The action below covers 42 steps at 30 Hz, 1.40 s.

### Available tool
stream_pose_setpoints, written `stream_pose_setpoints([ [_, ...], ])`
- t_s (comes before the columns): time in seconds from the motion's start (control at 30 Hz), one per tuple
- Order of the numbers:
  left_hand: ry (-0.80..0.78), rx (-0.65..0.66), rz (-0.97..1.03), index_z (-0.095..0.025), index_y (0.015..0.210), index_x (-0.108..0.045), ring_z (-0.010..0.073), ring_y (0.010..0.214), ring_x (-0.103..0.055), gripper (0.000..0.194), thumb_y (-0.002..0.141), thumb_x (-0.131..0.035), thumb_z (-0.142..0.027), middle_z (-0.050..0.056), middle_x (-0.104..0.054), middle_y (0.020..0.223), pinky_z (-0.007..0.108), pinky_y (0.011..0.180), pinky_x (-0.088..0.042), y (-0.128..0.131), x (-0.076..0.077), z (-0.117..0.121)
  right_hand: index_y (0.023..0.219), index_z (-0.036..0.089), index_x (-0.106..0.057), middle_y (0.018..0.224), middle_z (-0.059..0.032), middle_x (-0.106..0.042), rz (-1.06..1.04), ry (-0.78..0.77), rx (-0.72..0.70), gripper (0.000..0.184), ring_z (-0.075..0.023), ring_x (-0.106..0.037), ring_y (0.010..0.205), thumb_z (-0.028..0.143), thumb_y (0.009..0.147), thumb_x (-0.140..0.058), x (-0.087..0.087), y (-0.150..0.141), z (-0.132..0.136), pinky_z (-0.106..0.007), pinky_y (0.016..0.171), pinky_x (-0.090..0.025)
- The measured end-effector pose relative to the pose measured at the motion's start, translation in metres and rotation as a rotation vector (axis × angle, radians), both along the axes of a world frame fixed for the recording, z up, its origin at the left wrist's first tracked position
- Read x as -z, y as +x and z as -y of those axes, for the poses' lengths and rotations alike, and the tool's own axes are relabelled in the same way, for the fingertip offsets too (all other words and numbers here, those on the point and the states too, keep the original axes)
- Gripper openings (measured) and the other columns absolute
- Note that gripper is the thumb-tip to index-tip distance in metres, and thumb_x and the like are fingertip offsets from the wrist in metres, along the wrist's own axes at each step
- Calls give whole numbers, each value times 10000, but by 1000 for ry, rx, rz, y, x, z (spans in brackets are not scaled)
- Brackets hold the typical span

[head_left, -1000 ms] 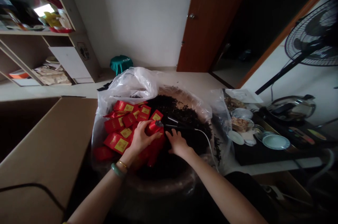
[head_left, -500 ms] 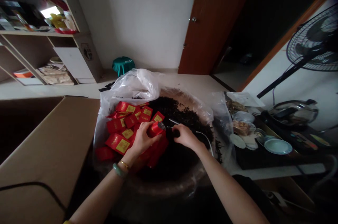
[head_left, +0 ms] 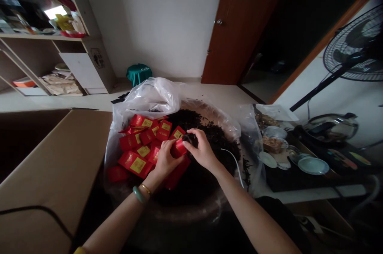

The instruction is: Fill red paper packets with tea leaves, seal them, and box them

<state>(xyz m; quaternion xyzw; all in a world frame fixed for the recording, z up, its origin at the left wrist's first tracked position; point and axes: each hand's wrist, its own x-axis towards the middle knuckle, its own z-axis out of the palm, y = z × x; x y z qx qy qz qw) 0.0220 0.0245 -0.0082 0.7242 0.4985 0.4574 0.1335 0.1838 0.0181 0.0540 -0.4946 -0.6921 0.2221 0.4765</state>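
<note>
In my left hand (head_left: 164, 159), fingers closed round its sides, is a small red packet (head_left: 178, 148), tilted with its mouth to the right. My right hand (head_left: 205, 153) pinches a clump of dark dried leaves (head_left: 190, 139), likely tea, right at that mouth. Several red packets with gold labels (head_left: 138, 164) lie heaped to the left of my hands. Loose dark leaves (head_left: 214, 129) fill the rest of a wide round container lined with a clear plastic bag (head_left: 158, 92). A white cable (head_left: 238, 166) runs over the leaves beside my right wrist.
A cardboard box (head_left: 56, 154) stands open on the left. To the right, a low table holds a pale green dish (head_left: 313, 165), small bowls and a glass-lidded pot (head_left: 330, 128). Behind it stands a fan (head_left: 353, 52). A green-covered stool (head_left: 139, 73) is by the wall.
My right hand has come up and left from the loose leaves to the packet's mouth, carrying a clump. The packet stays in my left hand, its silvery opening now covered.
</note>
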Motion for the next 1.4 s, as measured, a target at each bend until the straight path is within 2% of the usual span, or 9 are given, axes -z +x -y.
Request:
stream_pose_setpoints([
  [0.13, -16, -12, 11, -215, 1097, -563, 232, 938, -612, 500, 654, -772, -315, 57, -629, 1044, 388, 803, -515, -1, 2, 0, 1295, 221, -473, 1331, -92, -527, 70, -130, -206, 477, -208, -482, 1255, 209, 820, -516, -1, 7, 2, -390, 1096, -352],
  [0.23, -30, -8, 26, -217, 1101, -556, 228, 940, -608, 512, 656, -778, -336, 55, -625, 1054, 386, 812, -510, -2, 2, 0, 1321, 228, -454, 1335, -81, -542, 76, -170, -202, 498, -199, -509, 1240, 170, 828, -493, -3, 11, 2, -390, 1081, -377],
  [0.47, -2, 32, 52, -209, 1090, -548, 224, 957, -598, 501, 662, -777, -333, 53, -613, 1045, 372, 823, -508, -1, 6, 1, 1007, 196, -660, 1039, -85, -625, 140, -72, -20, 325, -219, -621, 986, 120, 692, -683, -6, 12, -1, -368, 880, -521],
  [0.67, 23, 38, 35, -195, 1096, -549, 226, 967, -592, 493, 673, -767, -321, 56, -615, 1042, 372, 826, -511, -1, 5, 1, 1057, 210, -624, 905, -24, -692, 71, -181, -70, 387, -173, -661, 809, 157, 685, -718, -10, 10, 2, -305, 757, -533],
  [0.83, 53, 58, 56, -191, 1111, -539, 226, 1003, -583, 506, 679, -764, -328, 68, -579, 1091, 382, 866, -507, -1, 4, 2, 900, 188, -660, 883, -48, -689, 130, -184, -116, 111, -172, -663, 808, 201, 810, -596, -10, 11, 1, -300, 733, -527],
  [0.9, 68, 87, 71, -192, 1119, -536, 217, 996, -582, 498, 693, -753, -330, 70, -555, 1094, 376, 862, -511, -1, 3, 3, 849, 181, -678, 872, -58, -663, 172, -151, -113, 91, -172, -653, 797, 174, 788, -611, -7, 11, 0, -301, 731, -531],
  [1.1, 121, 120, 60, -189, 1130, -528, 205, 958, -570, 515, 685, -759, -306, 62, -525, 1048, 353, 820, -521, 2, 1, 7, 930, 185, -625, 837, -33, -651, -76, -132, -14, 264, -154, -647, 726, 136, 679, -688, 1, 1, 0, -289, 694, -560],
  [1.3, 122, 9, 73, -207, 1146, -515, 200, 935, -575, 554, 667, -779, -293, 54, -543, 1046, 351, 812, -512, 2, 0, 6, 1228, 219, -487, 1068, -83, -685, -270, -184, -329, 371, -175, -682, 955, 232, 858, -513, -10, -2, 9, -350, 860, -545],
  [1.4, 133, -38, 143, -212, 1109, -510, 200, 923, -575, 556, 633, -792, -266, 46, -553, 1027, 350, 805, -508, 3, -5, 6, 1221, 226, -503, 1076, -87, -682, -234, -39, -238, 315, -182, -674, 966, 268, 912, -458, -19, 2, 13, -377, 886, -529],
])
